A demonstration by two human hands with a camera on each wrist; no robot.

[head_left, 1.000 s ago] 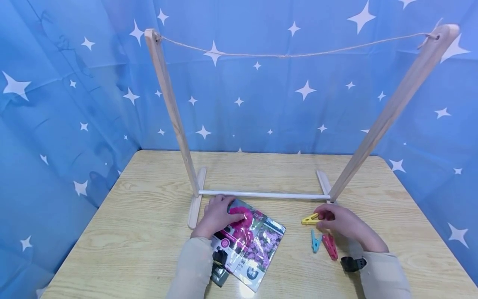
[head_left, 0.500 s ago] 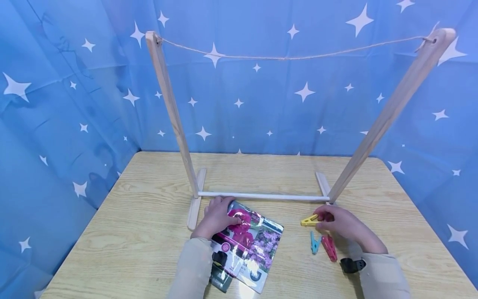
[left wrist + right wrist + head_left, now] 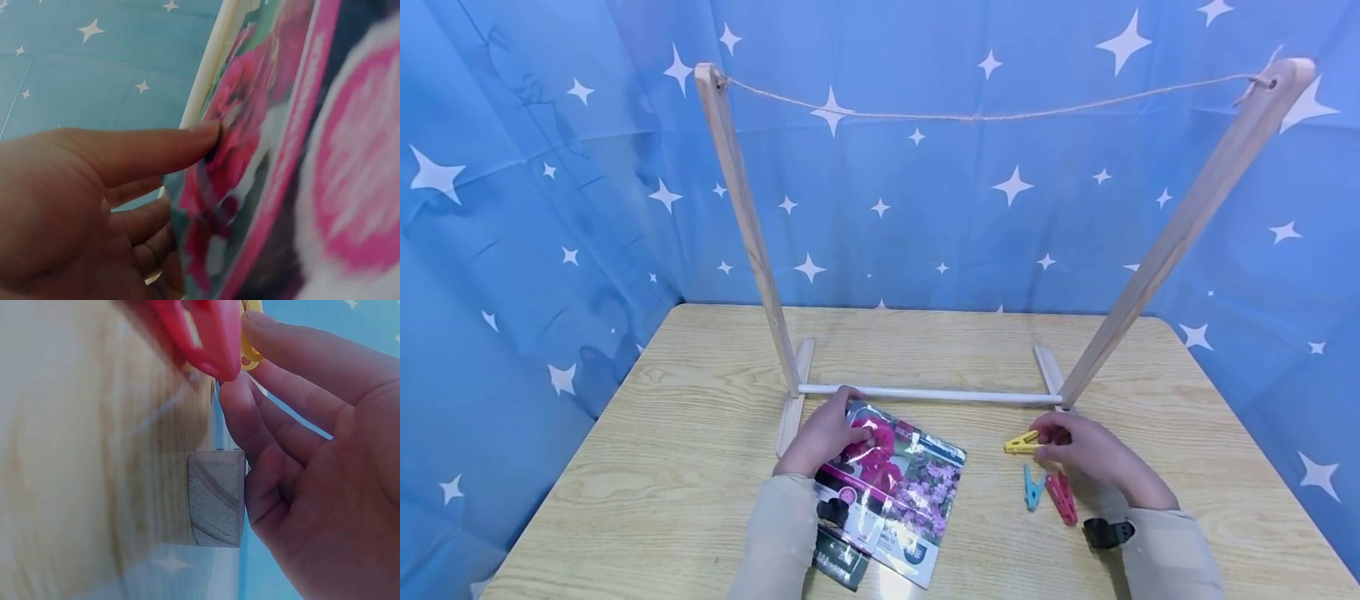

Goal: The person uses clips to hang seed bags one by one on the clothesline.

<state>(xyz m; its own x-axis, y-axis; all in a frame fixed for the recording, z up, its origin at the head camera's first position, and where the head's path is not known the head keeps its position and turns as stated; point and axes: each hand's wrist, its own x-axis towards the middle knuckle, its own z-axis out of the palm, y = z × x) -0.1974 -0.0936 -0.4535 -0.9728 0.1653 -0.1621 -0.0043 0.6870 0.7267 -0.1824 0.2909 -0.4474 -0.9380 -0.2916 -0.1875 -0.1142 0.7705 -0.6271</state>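
Observation:
My left hand [image 3: 822, 433] pinches the upper left edge of a glossy seed packet with pink flowers [image 3: 874, 462], thumb on its front and fingers behind, as the left wrist view shows. That packet overlaps one with purple flowers [image 3: 936, 483], and a dark green packet [image 3: 842, 560] pokes out below. On the right, my right hand [image 3: 1088, 450] holds a yellow clothespin [image 3: 1019, 443] between thumb and fingers, low over the table. Just in front of it lie a blue clothespin [image 3: 1033, 488] and a red clothespin [image 3: 1062, 498]. The right wrist view shows the red clothespin [image 3: 212, 344] close up.
Behind the hands stands a wooden frame with a left post [image 3: 748, 225], a right post [image 3: 1187, 229] and a white crossbar [image 3: 925, 393]. A sagging string [image 3: 973, 117] joins the post tops. A starred blue cloth [image 3: 880, 242] surrounds the wooden table [image 3: 647, 467].
My left hand has shifted slightly left and its thumb now lies nearer the packet's edge. The packets have slid a little left with it. My right hand and the clothespins stay in place.

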